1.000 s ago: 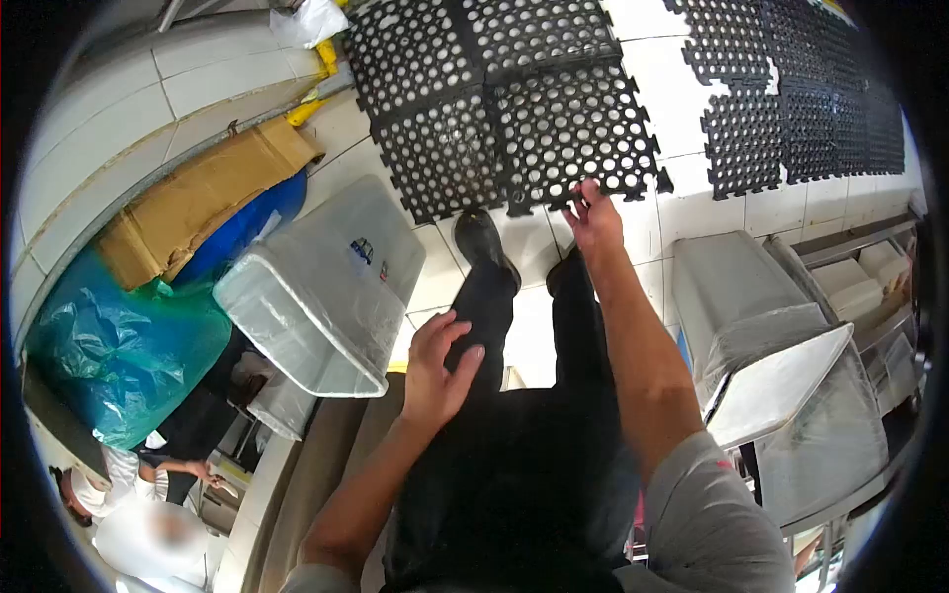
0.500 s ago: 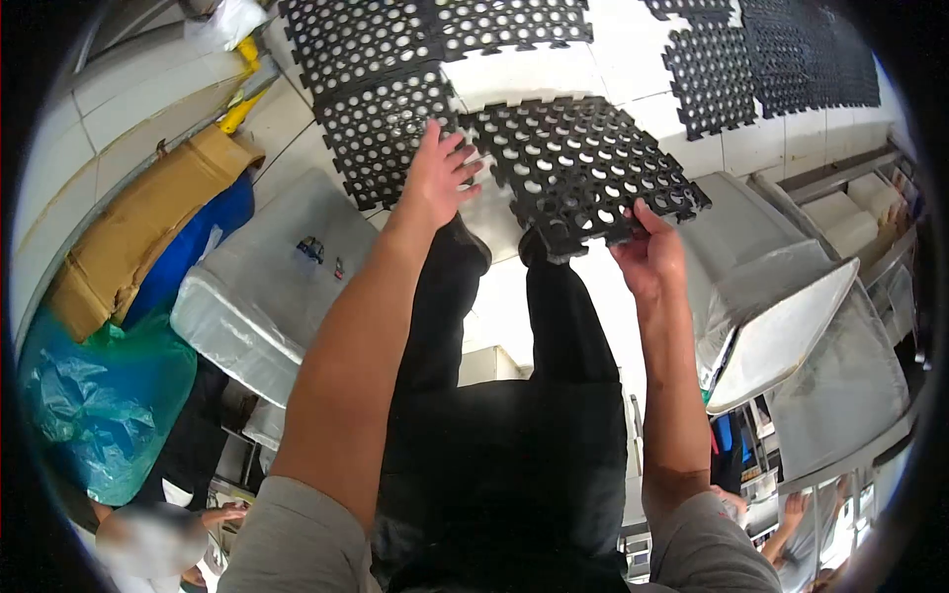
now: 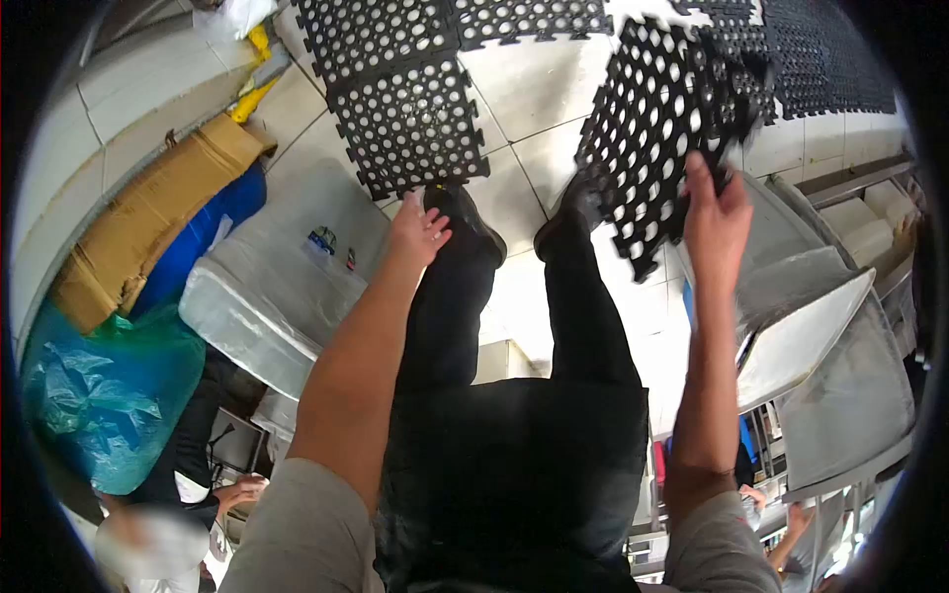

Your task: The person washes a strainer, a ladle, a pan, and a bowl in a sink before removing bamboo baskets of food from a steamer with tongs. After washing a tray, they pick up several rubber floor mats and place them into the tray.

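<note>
A black perforated rubber floor mat tile (image 3: 647, 128) hangs steeply tilted from my right hand (image 3: 719, 217), which is closed on its right edge. Part of the tile is smeared by motion. My left hand (image 3: 417, 235) is empty, its fingers apart, just above my left shoe (image 3: 473, 219). Ahead of that hand, more perforated mat tiles (image 3: 410, 124) lie joined on the floor. My right shoe (image 3: 578, 212) stands beside the lower left edge of the held tile.
White floor tiles (image 3: 519, 89) show between the mats. At left are a large grey plastic bin (image 3: 247, 316), cardboard (image 3: 148, 227) and a green plastic bag (image 3: 109, 405). Grey bins (image 3: 840, 376) and metal racks stand at right. Other people (image 3: 153, 539) are at the lower edges.
The mat tile has swung up and to the right with my right hand, from nearly flat to steeply tilted. My left hand has drawn back toward me, still open.
</note>
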Action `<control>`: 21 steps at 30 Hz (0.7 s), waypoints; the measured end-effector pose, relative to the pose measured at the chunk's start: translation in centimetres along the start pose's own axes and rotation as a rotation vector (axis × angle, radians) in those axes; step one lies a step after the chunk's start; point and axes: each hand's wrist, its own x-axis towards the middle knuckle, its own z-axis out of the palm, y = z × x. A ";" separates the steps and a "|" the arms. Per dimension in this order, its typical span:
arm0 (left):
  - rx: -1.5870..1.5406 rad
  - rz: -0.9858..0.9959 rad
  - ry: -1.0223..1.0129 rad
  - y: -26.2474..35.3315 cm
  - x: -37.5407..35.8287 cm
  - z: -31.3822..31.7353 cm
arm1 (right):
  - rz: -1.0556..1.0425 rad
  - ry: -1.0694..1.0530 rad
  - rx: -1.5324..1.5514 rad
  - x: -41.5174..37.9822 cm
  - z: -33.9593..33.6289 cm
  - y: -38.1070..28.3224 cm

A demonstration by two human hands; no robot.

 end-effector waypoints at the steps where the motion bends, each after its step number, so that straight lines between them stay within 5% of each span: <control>1: -0.058 0.000 0.068 -0.1 0.8 -1.5 | -0.139 -0.009 -0.176 1.4 0.4 -1.5; 2: -0.140 -0.040 0.130 0.3 1.5 -2.4 | -0.345 0.023 -0.227 3.4 1.6 -1.8; 9: -0.581 -0.142 -0.023 -1.3 7.0 -3.0 | -0.724 -0.073 -0.644 12.3 11.7 -5.5; 13: -0.591 -0.308 0.009 -2.0 8.9 1.2 | -0.648 -0.093 -0.574 10.3 12.9 -6.8; 17: -0.667 -0.107 -0.175 -2.2 11.1 4.4 | -0.652 -0.009 -0.572 10.1 13.5 -7.0; 21: -0.753 -0.242 -0.110 -2.9 11.7 3.9 | -0.646 -0.039 -0.623 10.6 13.1 -6.8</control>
